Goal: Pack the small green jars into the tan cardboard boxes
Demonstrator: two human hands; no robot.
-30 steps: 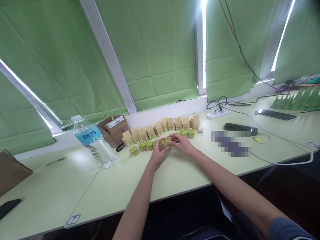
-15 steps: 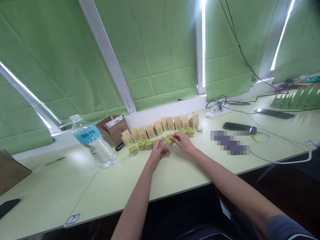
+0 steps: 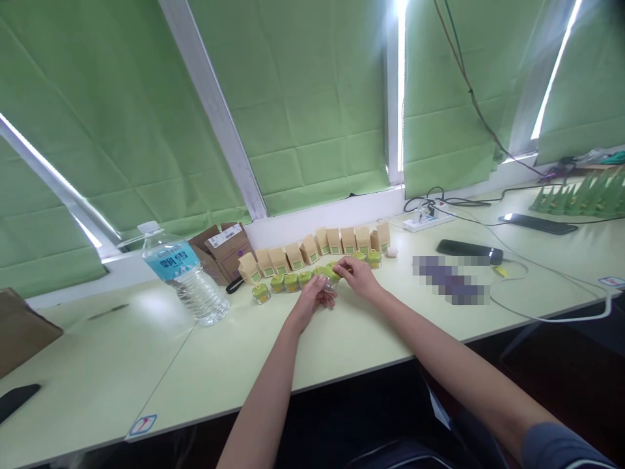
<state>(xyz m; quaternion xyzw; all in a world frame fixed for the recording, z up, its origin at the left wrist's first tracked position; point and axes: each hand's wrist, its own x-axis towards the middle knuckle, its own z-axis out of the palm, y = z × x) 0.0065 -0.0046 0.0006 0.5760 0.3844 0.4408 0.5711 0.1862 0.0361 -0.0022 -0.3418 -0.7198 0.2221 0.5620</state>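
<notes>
Jars with green lids form a short row on the desk (image 3: 342,339), just in front of a longer row of small tan boxes (image 3: 317,246) that runs along the window sill. Taking the box row as the landmark: four jars (image 3: 283,283) sit in front of its left half, another jar (image 3: 374,258) sits in front of its right end, and both hands meet in front of its middle.

The left hand (image 3: 312,301) is curled, fingertips together around something small and clear, seemingly a jar body, though it is too small to be sure. The right hand (image 3: 359,275) is pinched on a green lid (image 3: 332,273) just above and touching the left hand's fingers. Whether the lid is going on or coming off cannot be told.

As a judgement, the work looks partly done: several lidded jars already stand in line before the boxes, one is in the hands, and the boxes number more than the jars seen, so some may be left to handle. Whether the boxes hold anything is not visible.

Left of the box row stand a water bottle (image 3: 188,277) and an open brown carton (image 3: 222,251). Right of it lie a power strip (image 3: 427,221), cables and a dark phone (image 3: 469,249).
</notes>
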